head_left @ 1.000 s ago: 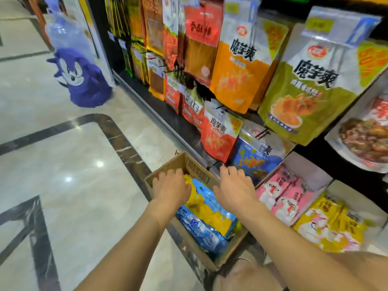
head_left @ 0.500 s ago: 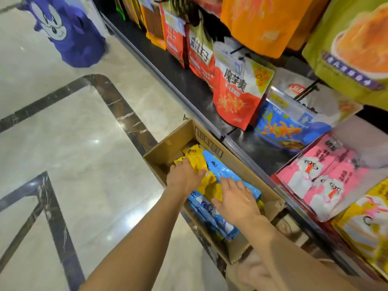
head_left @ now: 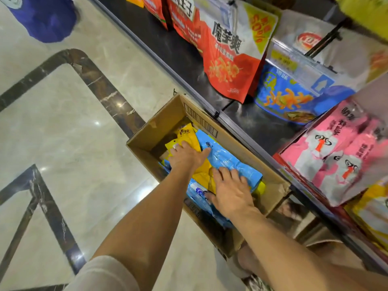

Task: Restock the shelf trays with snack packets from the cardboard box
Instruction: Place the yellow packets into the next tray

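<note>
An open cardboard box (head_left: 151, 131) stands on the floor against the shelf base, holding yellow packets (head_left: 184, 133) and blue packets (head_left: 226, 160). My left hand (head_left: 184, 158) reaches into the box and rests on the yellow packets with fingers spread, thumb touching the blue packet. My right hand (head_left: 231, 192) lies flat on the blue packet's near end, fingers straight. More blue packets (head_left: 197, 192) lie underneath. To the right, a shelf tray holds pink packets (head_left: 336, 148), and another holds yellow packets (head_left: 373, 206).
Large snack bags hang above the dark shelf base (head_left: 168, 45): a red one (head_left: 228, 66) and a blue one (head_left: 287, 97). A purple cartoon figure (head_left: 46, 17) stands at the far left on the marble floor (head_left: 73, 122). My knee shows under the box.
My view has dropped closer to the box. Both hands went from the box's rim down onto the packets; the left slid further in over the yellow ones.
</note>
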Demonstrator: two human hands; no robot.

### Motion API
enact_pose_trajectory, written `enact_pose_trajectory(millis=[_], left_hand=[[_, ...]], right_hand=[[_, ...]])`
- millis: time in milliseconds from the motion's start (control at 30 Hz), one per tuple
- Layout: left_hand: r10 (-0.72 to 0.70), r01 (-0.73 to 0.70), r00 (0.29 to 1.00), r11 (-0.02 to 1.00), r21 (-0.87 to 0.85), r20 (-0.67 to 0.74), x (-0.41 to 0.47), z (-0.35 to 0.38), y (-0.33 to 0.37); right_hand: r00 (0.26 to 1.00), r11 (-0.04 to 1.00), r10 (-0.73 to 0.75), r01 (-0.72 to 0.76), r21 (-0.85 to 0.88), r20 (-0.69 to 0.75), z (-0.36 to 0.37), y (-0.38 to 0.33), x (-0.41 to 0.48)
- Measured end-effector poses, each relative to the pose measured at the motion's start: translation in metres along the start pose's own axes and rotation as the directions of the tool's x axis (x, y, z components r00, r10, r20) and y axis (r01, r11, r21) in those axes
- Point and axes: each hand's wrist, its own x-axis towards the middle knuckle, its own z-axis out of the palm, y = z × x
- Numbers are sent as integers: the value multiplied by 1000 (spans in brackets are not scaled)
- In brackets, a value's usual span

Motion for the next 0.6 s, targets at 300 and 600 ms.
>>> enact_pose_trajectory(millis=[300, 600], left_hand=[[-27, 27, 1000, 990, -139, 0, 4, -4, -7], [31, -95, 982, 936, -340, -188, -22, -21, -33]], right_hand=[[999, 1000, -19, 19, -18, 31, -3, 2, 1], [995, 995, 48, -55, 78, 85, -25, 3, -14]])
